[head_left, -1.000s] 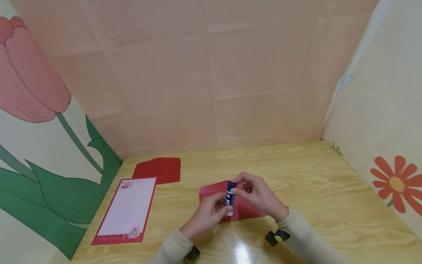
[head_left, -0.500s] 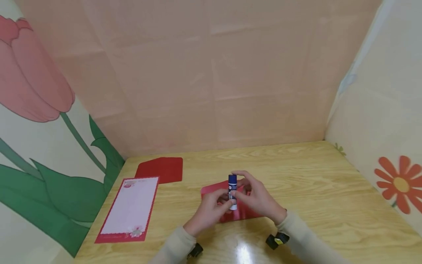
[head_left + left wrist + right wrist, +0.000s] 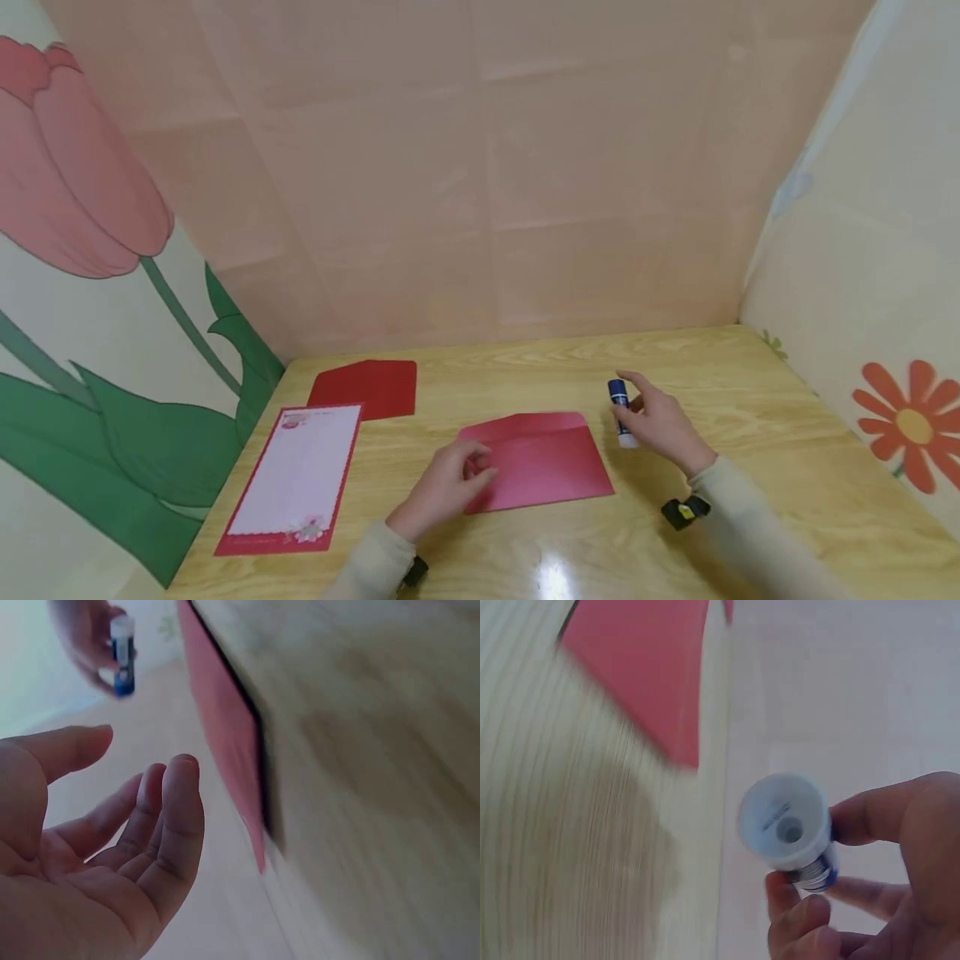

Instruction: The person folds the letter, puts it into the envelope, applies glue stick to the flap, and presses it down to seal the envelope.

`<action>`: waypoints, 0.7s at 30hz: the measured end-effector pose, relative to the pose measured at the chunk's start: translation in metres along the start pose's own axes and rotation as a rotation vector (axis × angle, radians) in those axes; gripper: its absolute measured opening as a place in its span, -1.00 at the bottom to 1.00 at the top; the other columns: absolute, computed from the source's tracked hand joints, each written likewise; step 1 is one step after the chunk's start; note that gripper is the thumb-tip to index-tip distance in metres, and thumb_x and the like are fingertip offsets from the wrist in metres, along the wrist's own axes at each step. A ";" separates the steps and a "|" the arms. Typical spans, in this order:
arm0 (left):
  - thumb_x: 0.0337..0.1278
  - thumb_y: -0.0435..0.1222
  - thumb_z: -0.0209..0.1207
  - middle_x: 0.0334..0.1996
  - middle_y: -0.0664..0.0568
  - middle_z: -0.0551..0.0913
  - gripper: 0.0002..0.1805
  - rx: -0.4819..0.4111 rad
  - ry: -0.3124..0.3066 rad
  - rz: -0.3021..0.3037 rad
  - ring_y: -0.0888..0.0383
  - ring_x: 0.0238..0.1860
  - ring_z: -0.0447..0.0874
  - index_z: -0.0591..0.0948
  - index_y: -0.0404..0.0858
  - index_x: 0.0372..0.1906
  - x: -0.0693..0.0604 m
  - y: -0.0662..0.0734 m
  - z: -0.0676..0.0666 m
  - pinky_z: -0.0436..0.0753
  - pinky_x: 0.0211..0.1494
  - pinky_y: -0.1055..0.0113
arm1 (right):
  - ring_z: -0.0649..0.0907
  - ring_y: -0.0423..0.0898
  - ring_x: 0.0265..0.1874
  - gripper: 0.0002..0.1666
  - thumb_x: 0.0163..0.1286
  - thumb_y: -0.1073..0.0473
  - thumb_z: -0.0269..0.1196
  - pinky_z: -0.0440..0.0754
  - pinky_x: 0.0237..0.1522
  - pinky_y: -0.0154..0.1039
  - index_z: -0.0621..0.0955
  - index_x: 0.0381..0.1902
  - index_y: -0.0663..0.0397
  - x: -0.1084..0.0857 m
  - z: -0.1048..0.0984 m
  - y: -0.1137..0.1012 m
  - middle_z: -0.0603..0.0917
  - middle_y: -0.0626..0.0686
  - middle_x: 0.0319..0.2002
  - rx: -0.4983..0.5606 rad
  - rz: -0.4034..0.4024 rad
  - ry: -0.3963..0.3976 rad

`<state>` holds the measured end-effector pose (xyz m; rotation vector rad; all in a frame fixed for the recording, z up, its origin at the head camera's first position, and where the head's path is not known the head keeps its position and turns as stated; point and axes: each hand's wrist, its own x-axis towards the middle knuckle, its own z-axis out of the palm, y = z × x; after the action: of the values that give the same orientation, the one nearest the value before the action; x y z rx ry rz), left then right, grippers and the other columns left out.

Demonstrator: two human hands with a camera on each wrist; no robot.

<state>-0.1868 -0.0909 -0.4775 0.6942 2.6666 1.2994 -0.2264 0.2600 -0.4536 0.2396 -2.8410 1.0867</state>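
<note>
My right hand (image 3: 660, 422) pinches a glue stick (image 3: 621, 417) with a dark blue cap and a white base, held up to the right of the pink-red envelope (image 3: 547, 462). In the right wrist view the hollow white base of the glue stick (image 3: 786, 825) faces the camera, between thumb and fingers. The envelope lies on the table, its flap at the far side. Over the envelope's left edge hovers my left hand (image 3: 448, 483), fingers loosely bent and holding nothing. The left wrist view has a gap between thumb and fingers of that hand (image 3: 112, 840).
A darker red envelope (image 3: 367, 387) lies at the back left of the wooden table (image 3: 697, 367). Partly over its corner is a white letter sheet (image 3: 296, 475) with a red border. Papered walls stand behind and on both sides.
Both hands were together on the glue stick above the envelope. The left hand has let go and moved left; the right hand has carried the glue stick to the right, uncovering the envelope.
</note>
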 end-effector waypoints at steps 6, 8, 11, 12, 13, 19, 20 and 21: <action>0.27 -0.23 0.31 -0.31 0.16 0.60 -0.71 0.034 -0.013 -0.040 0.23 -0.36 0.51 0.67 -0.31 -0.01 -0.007 -0.014 -0.009 0.57 -0.25 0.40 | 0.61 -0.05 -0.49 -0.16 0.46 -0.03 0.19 0.54 -0.50 -0.17 0.17 0.43 0.43 0.002 -0.021 0.042 0.66 0.28 -0.31 -0.113 0.101 0.000; 0.25 -0.24 0.33 -0.32 0.14 0.60 -0.71 0.030 -0.014 -0.051 0.23 -0.37 0.52 0.68 -0.34 -0.03 -0.008 -0.017 -0.011 0.58 -0.27 0.39 | 0.61 -0.03 -0.49 -0.14 0.46 -0.02 0.18 0.54 -0.49 -0.15 0.14 0.42 0.48 0.003 -0.024 0.053 0.66 0.37 -0.25 -0.128 0.137 -0.011; 0.22 -0.25 0.35 -0.30 0.10 0.63 -0.72 0.031 -0.015 -0.065 0.23 -0.36 0.54 0.68 -0.35 -0.07 -0.010 -0.021 -0.013 0.59 -0.28 0.39 | 0.61 -0.03 -0.49 -0.14 0.46 0.03 0.16 0.53 -0.46 -0.15 0.11 0.40 0.55 0.002 -0.028 0.066 0.63 0.50 -0.14 -0.149 0.177 -0.033; 0.22 -0.24 0.35 -0.29 0.09 0.64 -0.72 0.032 -0.015 -0.071 0.23 -0.35 0.55 0.68 -0.35 -0.07 -0.011 -0.021 -0.014 0.59 -0.29 0.40 | 0.61 -0.02 -0.50 -0.15 0.45 0.05 0.15 0.54 -0.46 -0.14 0.11 0.40 0.57 0.002 -0.028 0.069 0.61 0.53 -0.11 -0.151 0.189 -0.039; 0.21 -0.25 0.36 -0.28 0.07 0.66 -0.72 0.036 -0.013 -0.073 0.23 -0.34 0.55 0.68 -0.35 -0.08 -0.011 -0.022 -0.015 0.60 -0.29 0.39 | 0.60 -0.02 -0.51 -0.16 0.44 0.07 0.14 0.53 -0.45 -0.14 0.10 0.39 0.58 0.002 -0.029 0.072 0.60 0.55 -0.08 -0.154 0.194 -0.044; 0.20 -0.22 0.37 -0.22 -0.02 0.66 -0.71 0.072 0.000 -0.108 0.14 -0.24 0.57 0.68 -0.35 -0.10 -0.010 -0.020 -0.024 0.62 -0.23 0.33 | 0.59 -0.02 -0.51 -0.16 0.40 0.09 0.12 0.53 -0.44 -0.14 0.10 0.36 0.63 0.002 -0.029 0.083 0.59 0.54 -0.09 -0.156 0.222 -0.079; 0.20 -0.21 0.37 -0.21 -0.03 0.66 -0.69 0.089 0.003 -0.121 0.12 -0.22 0.57 0.68 -0.35 -0.08 -0.009 -0.020 -0.025 0.62 -0.21 0.30 | 0.59 -0.02 -0.50 -0.16 0.40 0.09 0.12 0.53 -0.44 -0.14 0.10 0.36 0.63 0.003 -0.029 0.084 0.58 0.54 -0.09 -0.156 0.228 -0.087; 0.20 -0.20 0.37 -0.19 -0.04 0.66 -0.66 0.108 0.007 -0.133 0.09 -0.20 0.58 0.67 -0.36 -0.06 -0.009 -0.020 -0.027 0.63 -0.19 0.27 | 0.60 -0.01 -0.49 -0.15 0.40 0.08 0.12 0.54 -0.43 -0.14 0.10 0.36 0.63 0.003 -0.029 0.085 0.58 0.54 -0.08 -0.157 0.234 -0.094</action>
<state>-0.1932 -0.1245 -0.4767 0.5134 2.7521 1.1345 -0.2434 0.3414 -0.4872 -0.0568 -3.0798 0.9021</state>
